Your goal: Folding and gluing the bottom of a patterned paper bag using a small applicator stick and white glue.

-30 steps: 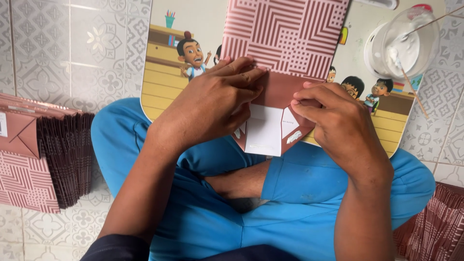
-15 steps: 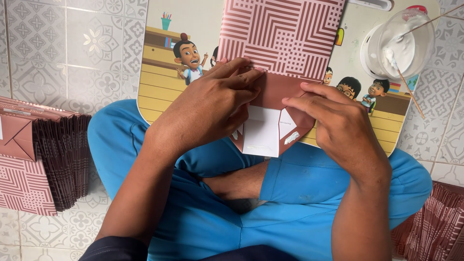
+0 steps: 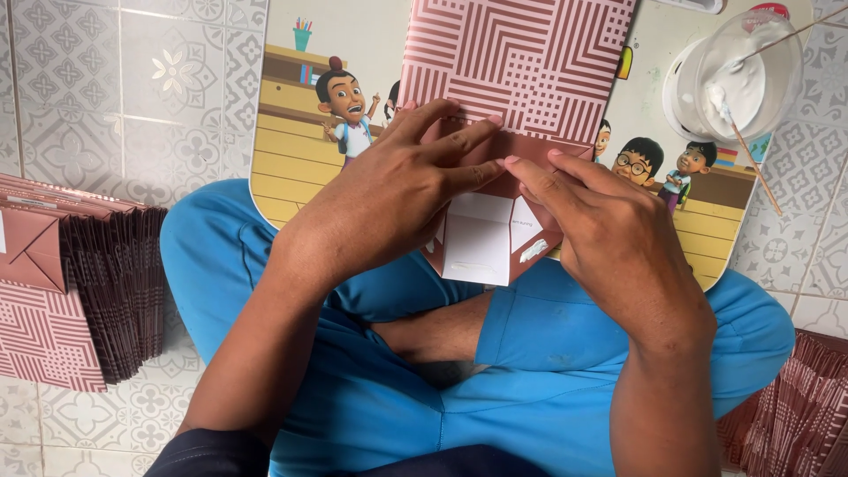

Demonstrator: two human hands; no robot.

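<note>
While the left hand [image 3: 389, 199] and right hand [image 3: 609, 238] both press flat, fingers stretched out, on the red-and-white patterned paper bag [image 3: 517, 88], it lies on a cartoon-print board [image 3: 291, 132] across the lap. Its white inner flap [image 3: 477, 247] shows just below the fingertips. A plastic cup [image 3: 742, 75] of white glue sits beyond the right fingers, and a stack of finished bags [image 3: 62, 283] lies well left.

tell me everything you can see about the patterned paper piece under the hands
The patterned paper piece is thin card or paper printed with maroon and white geometric stripes and grids. Its near end is folded into plain maroon flaps with a white inner panel and a smear of white glue. It lies flat on a cartoon-printed lap board across the person's knees. The left hand and right hand both press fingertips on the fold.
</note>
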